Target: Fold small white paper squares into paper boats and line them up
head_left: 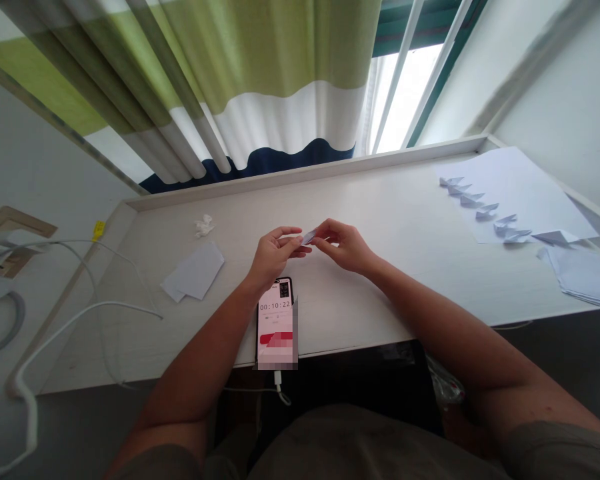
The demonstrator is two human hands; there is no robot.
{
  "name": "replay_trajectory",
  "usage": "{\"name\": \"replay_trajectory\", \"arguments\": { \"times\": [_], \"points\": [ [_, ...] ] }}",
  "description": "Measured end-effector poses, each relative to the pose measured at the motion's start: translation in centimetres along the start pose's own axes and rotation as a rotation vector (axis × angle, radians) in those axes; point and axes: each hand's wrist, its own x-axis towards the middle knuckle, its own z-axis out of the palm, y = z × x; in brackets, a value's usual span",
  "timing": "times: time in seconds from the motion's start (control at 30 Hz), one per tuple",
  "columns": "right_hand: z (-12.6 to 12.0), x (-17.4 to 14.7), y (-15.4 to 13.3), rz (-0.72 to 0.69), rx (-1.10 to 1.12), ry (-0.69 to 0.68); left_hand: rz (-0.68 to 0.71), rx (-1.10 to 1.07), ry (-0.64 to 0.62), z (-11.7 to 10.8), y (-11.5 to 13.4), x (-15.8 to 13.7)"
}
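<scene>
Between my two hands, above the middle of the white desk, is a small folded piece of white paper. My left hand pinches its left end between thumb and fingers. From the other side, my right hand grips the paper with thumb and fingertips. Fingers cover much of the paper, so its exact shape is hidden. Just below my left hand lies a phone with a running timer on its screen and a white cable plugged into its lower end.
Several small folded paper figures stand in a row on a large white sheet at the right. A paper stack lies nearby. Left are loose paper pieces, a crumpled tissue and white cables. A raised rim borders the desk's back.
</scene>
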Motion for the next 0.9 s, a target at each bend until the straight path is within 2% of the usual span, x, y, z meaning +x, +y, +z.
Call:
{"name": "replay_trajectory", "arguments": {
  "times": [0.3,0.57,0.9],
  "points": [
    [0.8,0.2,0.4,0.095,0.258,0.019,0.089,0.166,-0.073,0.5,-0.6,-0.3],
    [1.5,0.1,-0.1,0.087,0.269,0.083,0.195,0.272,-0.03,1.0,-0.4,-0.5],
    [1.9,-0.2,-0.4,0.089,0.152,0.023,0.275,0.422,0.081,0.9,-1.4,-0.3]
  ]
}}
